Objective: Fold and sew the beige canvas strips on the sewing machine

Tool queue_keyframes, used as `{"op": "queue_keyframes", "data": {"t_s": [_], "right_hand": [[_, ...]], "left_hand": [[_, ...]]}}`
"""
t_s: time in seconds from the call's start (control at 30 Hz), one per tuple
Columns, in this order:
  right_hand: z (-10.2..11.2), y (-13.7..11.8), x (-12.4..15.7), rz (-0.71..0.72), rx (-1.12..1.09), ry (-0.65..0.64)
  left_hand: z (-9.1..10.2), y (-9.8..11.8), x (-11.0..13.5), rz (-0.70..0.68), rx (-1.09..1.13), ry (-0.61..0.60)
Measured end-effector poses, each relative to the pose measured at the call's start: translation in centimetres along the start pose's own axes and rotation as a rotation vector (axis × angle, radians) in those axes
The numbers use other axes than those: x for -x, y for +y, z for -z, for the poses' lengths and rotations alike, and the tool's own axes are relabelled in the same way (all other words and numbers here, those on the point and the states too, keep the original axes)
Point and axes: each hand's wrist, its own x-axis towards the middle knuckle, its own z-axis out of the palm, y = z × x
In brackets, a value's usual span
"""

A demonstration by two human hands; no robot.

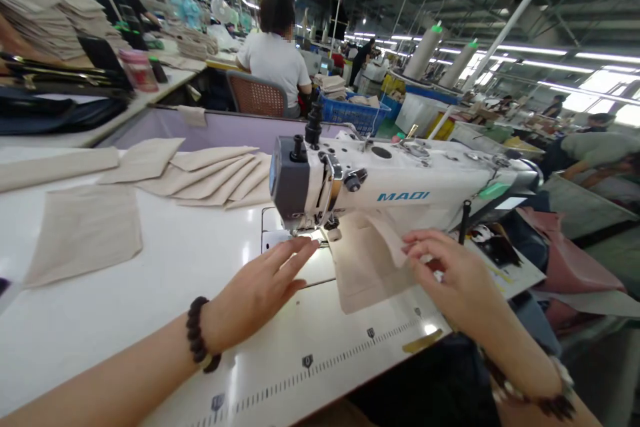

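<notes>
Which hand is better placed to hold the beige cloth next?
Probably the right hand: its fingers touch the folded beige cloth beside the white sewing machine; the left hand sits apart from it.

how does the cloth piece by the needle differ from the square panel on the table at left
The cloth piece has a flap folded up and the right hand on it, while the square panel lies flat with no hand on it. The cloth piece sits at the sewing machine under its arm, while the square panel lies well away on the white table. Both are plain beige fabric.
</notes>
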Motion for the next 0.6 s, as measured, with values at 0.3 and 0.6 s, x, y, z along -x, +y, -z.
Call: {"op": "queue_keyframes", "data": {"t_s": [0.3,0.6], "right_hand": [[-3.6,-4.1,5.8,0.433,-0.308,-0.602],[-8.5,6.9,2.3,0.141,0.336,-0.263]], "left_hand": [[1.1,6.3,-2.1,-0.108,0.089,-0.305],[4.0,3.2,7.7,0.135,0.065,-0.407]]}}
